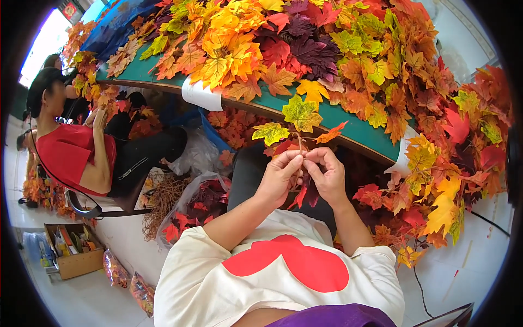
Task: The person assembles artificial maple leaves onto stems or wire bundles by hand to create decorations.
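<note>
My left hand (281, 175) and my right hand (327, 173) meet in front of me, both pinched on a sprig of artificial maple leaves (297, 122). Its thin stem runs up from my fingertips to yellow-green leaves and one orange leaf. Dark red leaves (305, 192) of the same sprig hang below my hands. Just beyond stands the green table (348, 128), heaped with orange, yellow, red and purple leaves (283, 43).
A seated person in a red top (73, 152) works with leaves at the left. A clear bag of red leaves (193, 204) sits by my knee. A cardboard box (73, 250) stands on the floor. More leaf piles (436, 191) spill at the right.
</note>
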Demonstrator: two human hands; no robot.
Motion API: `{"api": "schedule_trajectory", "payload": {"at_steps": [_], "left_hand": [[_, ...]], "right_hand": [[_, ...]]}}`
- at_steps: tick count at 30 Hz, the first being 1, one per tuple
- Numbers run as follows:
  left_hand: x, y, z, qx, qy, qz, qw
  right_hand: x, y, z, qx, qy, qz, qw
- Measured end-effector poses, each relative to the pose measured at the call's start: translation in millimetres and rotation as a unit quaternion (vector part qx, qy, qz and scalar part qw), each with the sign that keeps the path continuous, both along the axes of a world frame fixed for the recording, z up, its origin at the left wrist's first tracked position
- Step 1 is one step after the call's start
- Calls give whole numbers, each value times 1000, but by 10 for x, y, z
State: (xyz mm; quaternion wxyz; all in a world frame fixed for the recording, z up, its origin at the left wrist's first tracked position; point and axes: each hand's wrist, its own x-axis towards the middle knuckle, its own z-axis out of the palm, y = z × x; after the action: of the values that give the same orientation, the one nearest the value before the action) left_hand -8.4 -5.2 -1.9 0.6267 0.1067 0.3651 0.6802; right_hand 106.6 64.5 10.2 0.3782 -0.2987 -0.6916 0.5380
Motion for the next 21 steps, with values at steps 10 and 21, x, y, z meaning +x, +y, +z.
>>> {"api": "schedule_trajectory", "payload": {"at_steps": [10, 21], "left_hand": [[-61, -95, 64, 24, -35, -95, 995], [-44, -226, 384, 18, 113, -142, 983]], "right_hand": [[111, 230, -21, -107, 76, 56, 990], [39, 216, -25, -226, 156, 176, 945]]}}
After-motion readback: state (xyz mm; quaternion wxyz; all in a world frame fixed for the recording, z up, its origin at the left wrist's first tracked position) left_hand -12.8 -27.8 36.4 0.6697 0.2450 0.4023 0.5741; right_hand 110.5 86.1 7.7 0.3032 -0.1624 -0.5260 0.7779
